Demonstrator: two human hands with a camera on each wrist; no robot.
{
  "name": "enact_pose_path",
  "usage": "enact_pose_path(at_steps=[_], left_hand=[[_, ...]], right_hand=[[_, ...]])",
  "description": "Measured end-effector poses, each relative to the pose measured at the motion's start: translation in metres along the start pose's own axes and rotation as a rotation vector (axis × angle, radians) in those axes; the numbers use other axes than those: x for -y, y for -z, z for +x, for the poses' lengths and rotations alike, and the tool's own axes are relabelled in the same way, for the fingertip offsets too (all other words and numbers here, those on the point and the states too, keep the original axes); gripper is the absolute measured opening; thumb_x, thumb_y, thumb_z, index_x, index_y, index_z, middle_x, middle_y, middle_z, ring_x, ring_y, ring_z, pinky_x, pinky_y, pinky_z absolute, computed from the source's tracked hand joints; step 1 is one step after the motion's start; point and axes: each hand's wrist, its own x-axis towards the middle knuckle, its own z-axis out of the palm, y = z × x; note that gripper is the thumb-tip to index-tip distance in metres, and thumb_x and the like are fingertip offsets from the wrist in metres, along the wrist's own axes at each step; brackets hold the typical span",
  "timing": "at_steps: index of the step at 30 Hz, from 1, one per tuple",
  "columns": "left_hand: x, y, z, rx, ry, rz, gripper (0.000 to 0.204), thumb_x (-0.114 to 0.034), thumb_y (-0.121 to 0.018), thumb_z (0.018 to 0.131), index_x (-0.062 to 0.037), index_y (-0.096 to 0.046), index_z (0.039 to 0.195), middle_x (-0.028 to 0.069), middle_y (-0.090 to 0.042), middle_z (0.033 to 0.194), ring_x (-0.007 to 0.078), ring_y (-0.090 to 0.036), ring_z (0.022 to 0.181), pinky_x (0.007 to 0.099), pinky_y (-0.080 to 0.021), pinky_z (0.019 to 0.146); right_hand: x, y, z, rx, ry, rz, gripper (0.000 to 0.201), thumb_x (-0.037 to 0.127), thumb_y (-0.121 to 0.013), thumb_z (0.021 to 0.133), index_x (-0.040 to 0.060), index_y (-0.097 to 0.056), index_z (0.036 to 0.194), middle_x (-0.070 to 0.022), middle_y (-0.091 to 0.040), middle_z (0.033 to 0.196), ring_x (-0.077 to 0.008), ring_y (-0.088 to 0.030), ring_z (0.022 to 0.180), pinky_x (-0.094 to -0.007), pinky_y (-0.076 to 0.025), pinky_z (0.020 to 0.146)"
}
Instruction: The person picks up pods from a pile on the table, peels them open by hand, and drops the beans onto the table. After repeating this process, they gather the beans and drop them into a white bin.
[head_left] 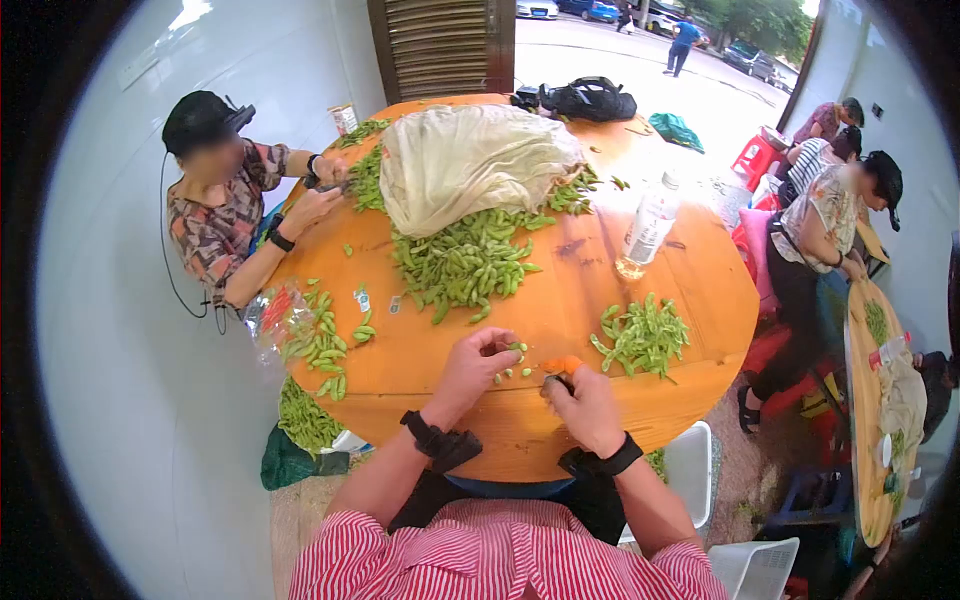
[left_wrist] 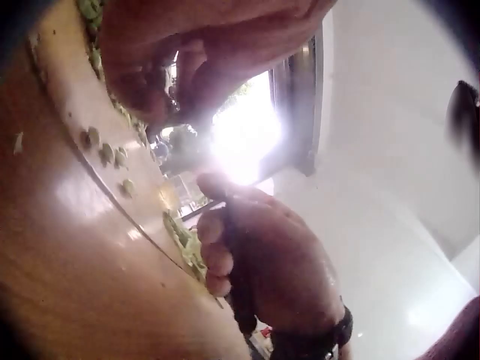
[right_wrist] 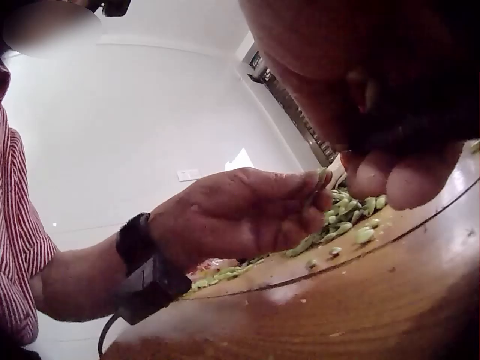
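My left hand (head_left: 472, 370) pinches a small green pod (right_wrist: 323, 178) between thumb and fingertips, above the wooden table near its front edge. Just right of it, my right hand (head_left: 588, 408) has its fingers curled round a dark handle (left_wrist: 238, 259), which belongs to a slim tool whose far end is hard to make out. Something orange (head_left: 562, 365) shows by the right fingertips. Several loose pale green beans (left_wrist: 107, 154) lie on the table under the hands. A large heap of green pods (head_left: 460, 262) lies beyond them, and a smaller pile (head_left: 642, 336) is at the right.
A pale cloth (head_left: 475, 165) covers part of the heap. A clear bottle (head_left: 650, 228) stands at the right, a black bag (head_left: 588, 100) at the back. Across to the left sits a person (head_left: 228, 200); more pods (head_left: 322, 345) lie near a plastic bag. White baskets (head_left: 688, 475) stand below.
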Motion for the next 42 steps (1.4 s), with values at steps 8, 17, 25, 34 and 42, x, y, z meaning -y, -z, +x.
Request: enact_pose_path(at_steps=[8,17,25,34,42], left_hand=[[0.007,-0.016,-0.015,0.021,0.067,-0.226,0.014,-0.008,-0.067,0.089,-0.0033,-0.059,0.099,-0.0005,-0.060,0.082,0.0068,-0.057,0.072,0.0210,-0.048,0.061],[0.008,-0.025,-0.030,0.090,0.040,-0.184,0.012,-0.005,-0.065,0.090,-0.0018,-0.062,0.101,0.0000,-0.063,0.088,0.0069,-0.059,0.076,0.0214,-0.050,0.064],[0.008,-0.026,-0.034,0.102,-0.051,-0.003,0.010,-0.005,-0.066,0.089,-0.0019,-0.062,0.098,-0.0011,-0.064,0.088,0.0070,-0.058,0.075,0.0221,-0.048,0.066],[0.001,-0.026,-0.035,0.055,-0.709,0.700,0.018,-0.003,-0.070,0.083,0.0004,-0.062,0.098,0.0093,-0.064,0.082,0.0131,-0.060,0.071,0.0284,-0.049,0.065],[-0.013,-0.015,-0.033,0.278,0.098,-0.062,0.004,-0.006,-0.065,0.090,-0.0042,-0.062,0.092,0.0017,-0.064,0.084,0.0109,-0.060,0.069,0.0230,-0.047,0.062]], right_hand=[[0.010,-0.007,-0.009,-0.046,-0.105,0.122,0.036,0.009,-0.060,0.090,-0.0034,-0.053,0.123,-0.0104,-0.067,0.074,-0.0126,-0.061,0.060,-0.0271,-0.048,0.055],[0.013,-0.003,-0.010,-0.088,-0.113,0.164,0.031,0.010,-0.064,0.086,-0.0018,-0.058,0.114,-0.0149,-0.063,0.066,-0.0171,-0.062,0.058,-0.0326,-0.047,0.054],[0.010,0.002,-0.013,-0.101,-0.034,0.065,0.021,0.012,-0.065,0.084,-0.0005,-0.064,0.101,-0.0227,-0.061,0.068,-0.0349,-0.063,0.062,-0.0393,-0.048,0.056],[0.024,0.004,-0.015,-0.121,0.058,-0.187,0.016,0.011,-0.063,0.085,-0.0020,-0.053,0.083,-0.0271,-0.059,0.072,-0.0443,-0.061,0.073,-0.0485,-0.047,0.061],[0.003,0.014,-0.015,0.141,-0.017,0.293,0.010,0.007,-0.060,0.090,0.0008,-0.059,0.098,-0.0056,-0.061,0.070,-0.0121,-0.058,0.061,-0.0284,-0.047,0.057]])
